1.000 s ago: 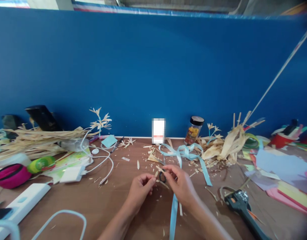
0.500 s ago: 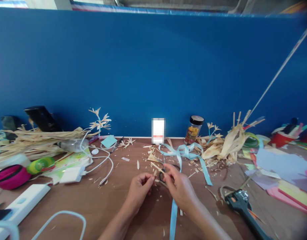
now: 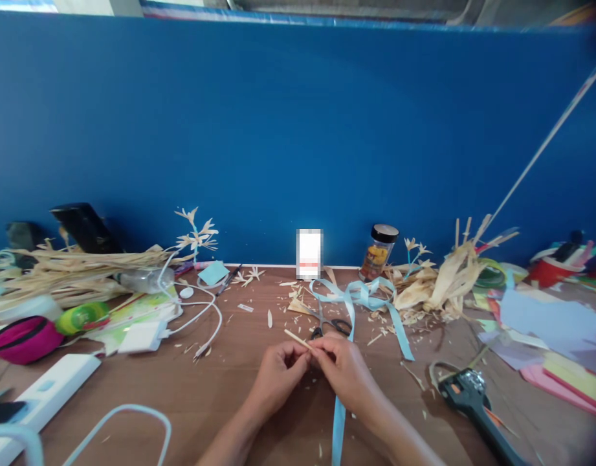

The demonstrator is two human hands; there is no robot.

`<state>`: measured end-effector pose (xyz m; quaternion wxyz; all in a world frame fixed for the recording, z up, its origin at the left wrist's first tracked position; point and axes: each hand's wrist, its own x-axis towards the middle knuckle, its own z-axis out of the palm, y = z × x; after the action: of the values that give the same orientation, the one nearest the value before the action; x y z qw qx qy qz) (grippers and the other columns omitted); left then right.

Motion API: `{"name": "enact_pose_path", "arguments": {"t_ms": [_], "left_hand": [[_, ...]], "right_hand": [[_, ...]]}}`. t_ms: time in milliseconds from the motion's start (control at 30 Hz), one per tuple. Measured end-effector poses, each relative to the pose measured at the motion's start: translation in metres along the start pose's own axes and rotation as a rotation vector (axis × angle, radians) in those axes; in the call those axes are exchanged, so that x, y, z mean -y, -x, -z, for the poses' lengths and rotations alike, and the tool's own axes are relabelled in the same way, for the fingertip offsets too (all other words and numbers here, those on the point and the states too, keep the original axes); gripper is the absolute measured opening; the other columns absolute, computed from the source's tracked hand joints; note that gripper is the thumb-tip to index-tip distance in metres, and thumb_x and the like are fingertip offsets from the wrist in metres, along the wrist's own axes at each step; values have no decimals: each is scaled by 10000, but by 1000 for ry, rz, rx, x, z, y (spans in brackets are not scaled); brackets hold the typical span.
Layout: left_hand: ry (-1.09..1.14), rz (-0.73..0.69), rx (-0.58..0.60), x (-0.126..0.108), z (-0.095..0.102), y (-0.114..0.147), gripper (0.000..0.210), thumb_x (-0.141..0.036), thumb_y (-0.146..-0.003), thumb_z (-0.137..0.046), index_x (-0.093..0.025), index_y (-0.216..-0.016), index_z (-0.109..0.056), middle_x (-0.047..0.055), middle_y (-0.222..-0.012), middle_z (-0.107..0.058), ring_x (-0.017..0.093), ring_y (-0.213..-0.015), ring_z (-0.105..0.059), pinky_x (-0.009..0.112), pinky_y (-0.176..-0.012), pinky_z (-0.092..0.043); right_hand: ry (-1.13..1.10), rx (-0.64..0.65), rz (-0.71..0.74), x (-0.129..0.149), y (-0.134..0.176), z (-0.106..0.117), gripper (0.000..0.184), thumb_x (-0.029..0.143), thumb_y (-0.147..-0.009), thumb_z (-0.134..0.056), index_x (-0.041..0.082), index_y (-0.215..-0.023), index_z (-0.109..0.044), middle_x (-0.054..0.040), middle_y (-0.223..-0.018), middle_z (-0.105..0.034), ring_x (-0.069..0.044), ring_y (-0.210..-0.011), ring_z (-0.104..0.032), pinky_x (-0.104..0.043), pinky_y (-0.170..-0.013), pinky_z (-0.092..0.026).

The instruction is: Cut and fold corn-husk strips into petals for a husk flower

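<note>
a thin pale stick (image 3: 296,338) is being held above the middle of the desk (image 3: 210,395), well apart from its far edge. by the right hand (image 3: 345,364) the stick is being pinched between thumb and forefinger, its free end being directed toward the far edge and to the left. the left hand (image 3: 281,374) is being kept close beside the right, its fingers being curled and its thumb being brought toward the forefinger; whether anything is being pinched there cannot be told.

scissors (image 3: 321,318) are lying just beyond the right hand, one handle loop being partly covered by it. a light blue ribbon (image 3: 339,417) is being overlapped by the right hand, its loops lying nearer the far edge and its tail running toward the near edge. pale scraps (image 3: 270,318) are lying scattered on the desk. at the far edge, right of centre, a jar (image 3: 375,259) is being topped by a black lid. toward the right edge, a black-handled tool (image 3: 470,396) is lying.
</note>
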<state>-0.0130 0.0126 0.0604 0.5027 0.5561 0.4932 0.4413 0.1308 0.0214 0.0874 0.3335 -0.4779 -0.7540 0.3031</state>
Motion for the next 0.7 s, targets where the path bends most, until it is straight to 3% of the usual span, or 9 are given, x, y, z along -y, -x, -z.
{"name": "enact_pose_path", "arguments": {"t_ms": [233, 367, 467, 600, 700], "left_hand": [[27, 25, -6, 0, 0, -2, 268, -358, -724, -533, -134, -578, -512, -47, -475, -454, 54, -401, -360, 169, -397, -278], [104, 93, -11, -1, 2, -1, 257, -378, -692, -571, -141, -612, -512, -43, -487, -501, 51, -380, -371, 166, -385, -284], [155, 118, -57, -1, 5, -1, 254, -379, -689, -578, -136, -630, -531, -35, -504, -525, 50, -382, -390, 163, -393, -298], [157, 119, -85, 0, 6, -3, 264, -380, -691, -575, -127, -621, -547, -33, -499, -517, 50, -383, -386, 166, -395, -302], [129, 92, -69, 0, 4, -3, 275, -383, -677, -586, -132, -578, -531, -45, -464, -482, 56, -382, -382, 169, -392, -301]], "right_hand": [[168, -46, 76, 2, 1, -3, 257, 169, -830, -399, 225, -796, -648, -5, -710, -566, -129, -683, -517, -211, -616, -353], [256, -149, 1, -17, -6, 15, 262, 202, -835, -381, 204, -808, -642, -26, -735, -571, -142, -678, -531, -230, -632, -371], [150, -245, -69, -27, -11, 25, 254, 245, -827, -398, 181, -891, -635, -47, -791, -588, -164, -727, -551, -254, -667, -404], [-249, -32, -135, -15, -7, 11, 407, 277, -825, -398, 216, -1227, -394, -6, -805, -564, -93, -494, -513, -204, -460, -415], [-306, 21, -116, -1, -1, -4, 411, 259, -793, -455, 224, -1201, -419, -40, -972, -536, -67, -484, -501, -192, -435, -416]]}}
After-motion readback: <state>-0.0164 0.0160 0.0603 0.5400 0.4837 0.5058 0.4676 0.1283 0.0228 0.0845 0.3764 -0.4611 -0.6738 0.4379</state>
